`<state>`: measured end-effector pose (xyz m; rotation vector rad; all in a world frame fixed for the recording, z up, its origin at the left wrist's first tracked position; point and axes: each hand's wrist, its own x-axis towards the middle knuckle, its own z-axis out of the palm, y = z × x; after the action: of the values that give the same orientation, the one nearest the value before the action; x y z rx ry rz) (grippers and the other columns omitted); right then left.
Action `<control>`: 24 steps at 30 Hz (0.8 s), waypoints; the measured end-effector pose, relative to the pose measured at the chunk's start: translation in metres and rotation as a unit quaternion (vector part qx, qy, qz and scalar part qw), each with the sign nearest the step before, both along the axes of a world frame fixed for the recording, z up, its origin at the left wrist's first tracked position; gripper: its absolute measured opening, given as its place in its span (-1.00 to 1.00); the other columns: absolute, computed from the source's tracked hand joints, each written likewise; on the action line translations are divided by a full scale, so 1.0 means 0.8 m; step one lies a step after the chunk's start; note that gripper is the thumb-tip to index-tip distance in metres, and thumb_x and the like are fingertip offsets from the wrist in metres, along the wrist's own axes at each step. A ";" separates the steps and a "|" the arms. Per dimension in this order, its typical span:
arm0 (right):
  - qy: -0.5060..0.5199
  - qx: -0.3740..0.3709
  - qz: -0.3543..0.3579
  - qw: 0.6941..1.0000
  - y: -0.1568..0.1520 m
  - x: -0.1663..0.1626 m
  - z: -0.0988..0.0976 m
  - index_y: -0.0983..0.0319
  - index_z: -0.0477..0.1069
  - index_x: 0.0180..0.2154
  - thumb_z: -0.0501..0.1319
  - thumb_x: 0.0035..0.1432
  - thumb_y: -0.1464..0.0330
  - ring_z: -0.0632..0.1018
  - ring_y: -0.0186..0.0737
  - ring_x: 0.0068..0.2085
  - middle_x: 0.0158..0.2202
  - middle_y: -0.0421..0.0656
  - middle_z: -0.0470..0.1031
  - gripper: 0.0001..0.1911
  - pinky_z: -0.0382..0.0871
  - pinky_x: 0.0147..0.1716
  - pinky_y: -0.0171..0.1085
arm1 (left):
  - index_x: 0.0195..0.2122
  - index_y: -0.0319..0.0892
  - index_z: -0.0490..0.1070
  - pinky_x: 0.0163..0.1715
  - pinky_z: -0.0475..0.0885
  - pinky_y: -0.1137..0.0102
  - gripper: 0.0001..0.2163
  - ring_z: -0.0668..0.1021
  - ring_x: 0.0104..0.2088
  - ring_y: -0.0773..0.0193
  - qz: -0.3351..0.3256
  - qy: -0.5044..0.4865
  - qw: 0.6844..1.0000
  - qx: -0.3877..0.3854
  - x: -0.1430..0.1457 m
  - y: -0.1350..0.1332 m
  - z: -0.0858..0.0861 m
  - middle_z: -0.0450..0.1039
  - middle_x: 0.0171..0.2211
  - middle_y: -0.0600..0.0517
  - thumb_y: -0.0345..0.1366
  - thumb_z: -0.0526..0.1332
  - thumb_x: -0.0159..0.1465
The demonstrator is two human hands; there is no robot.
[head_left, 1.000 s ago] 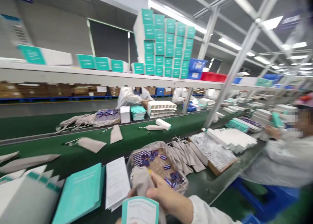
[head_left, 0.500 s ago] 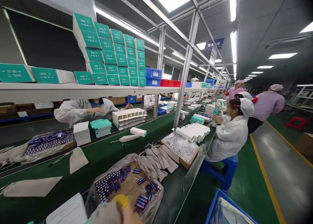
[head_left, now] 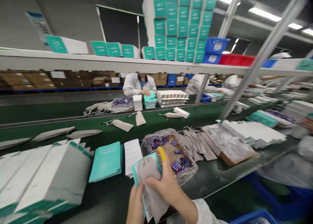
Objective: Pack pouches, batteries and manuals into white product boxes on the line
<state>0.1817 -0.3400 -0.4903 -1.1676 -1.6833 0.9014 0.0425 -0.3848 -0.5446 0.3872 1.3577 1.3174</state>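
Note:
A beige cloth pouch (head_left: 154,194) and a teal-edged printed leaflet (head_left: 138,175) are held together in front of me, the leaflet curved around the pouch. My right hand (head_left: 168,183) presses its thumb on the pouch, and a yellow finger cot covers its raised index finger. From the lower left, my left hand (head_left: 137,201) pinches the leaflet's edge; part of that hand is cut off by the frame. Just beyond lies a plastic-lined box of batteries (head_left: 193,172). Nearby are a stack of white printed sheets (head_left: 132,152) and a stack of teal booklets (head_left: 105,162).
White boxes (head_left: 53,172) stand in a row at left. Beige pouches (head_left: 195,142) and a second battery box (head_left: 228,144) lie to the right. The green belt (head_left: 83,121) carries several pouches. A loaded shelf (head_left: 110,63) crosses above, with a metal post (head_left: 254,67). A co-worker (head_left: 139,84) sits opposite.
My view has swung left. My right hand, blurred low over the battery box before, is now in front of me with the pouch and leaflet, and my left hand has come into sight.

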 end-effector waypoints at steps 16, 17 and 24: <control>0.333 -0.256 0.088 0.903 -0.002 -0.059 -0.035 0.22 0.39 0.05 0.52 -0.18 0.13 0.59 0.12 0.02 -0.03 0.07 0.59 -0.24 0.34 0.14 0.06 | 0.42 -0.06 -0.11 0.25 0.28 0.14 -0.18 0.33 0.30 -0.09 -0.203 0.356 0.889 0.205 -0.015 -0.007 0.041 0.18 0.36 -0.19 -0.27 0.31 0.20; 0.344 -0.268 0.077 0.897 0.000 -0.060 -0.032 0.21 0.42 0.01 0.52 -0.16 0.16 0.61 0.10 -0.03 -0.09 0.04 0.61 -0.31 0.37 0.10 0.05 | 0.41 -0.06 -0.07 0.23 0.31 0.18 -0.15 0.38 0.27 -0.08 -0.224 0.363 0.878 0.216 -0.031 -0.011 0.049 0.22 0.34 -0.17 -0.22 0.36 0.17; 0.373 -0.372 0.044 0.849 0.026 -0.048 -0.010 0.21 0.44 -0.02 0.54 -0.20 0.15 0.65 0.15 -0.19 -0.22 0.01 0.64 -0.31 0.52 -0.13 0.06 | 0.10 -0.23 0.38 0.22 0.26 0.17 -0.64 0.44 0.15 -0.02 0.123 0.749 0.651 0.025 -0.300 -0.026 0.153 0.47 0.08 -0.20 -0.15 0.08 0.39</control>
<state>0.1430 -0.3195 -0.4987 -0.9875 -0.7419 1.8780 -0.1974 -0.4054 -0.4219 1.6219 2.7854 1.1235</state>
